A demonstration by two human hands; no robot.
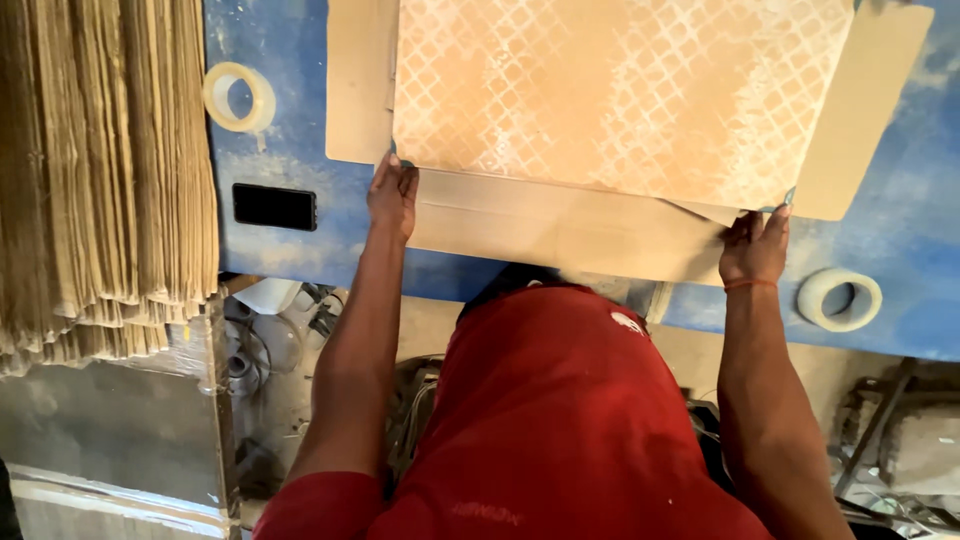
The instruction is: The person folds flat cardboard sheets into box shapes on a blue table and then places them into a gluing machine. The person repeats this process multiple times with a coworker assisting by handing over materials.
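Left hand point(392, 195) and right hand point(755, 245) pinch the near corners of the tile point(620, 90), which looks stiff, heavy, brittle; grip the edges.

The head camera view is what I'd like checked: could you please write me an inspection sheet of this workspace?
Surface: blue table, paint worn and dusty.
Job's things: patterned tile lying flat on a brown cardboard sheet.
Clutter: tape roll at the left, second tape roll at the right, black phone near the left hand.
Grippers: left hand at the tile's near left corner; right hand at its near right corner.
Cables: wires seem to hang under the table at the left; too dim to tell.
Surroundings: stack of flattened cartons at the left, the person's red shirt below.
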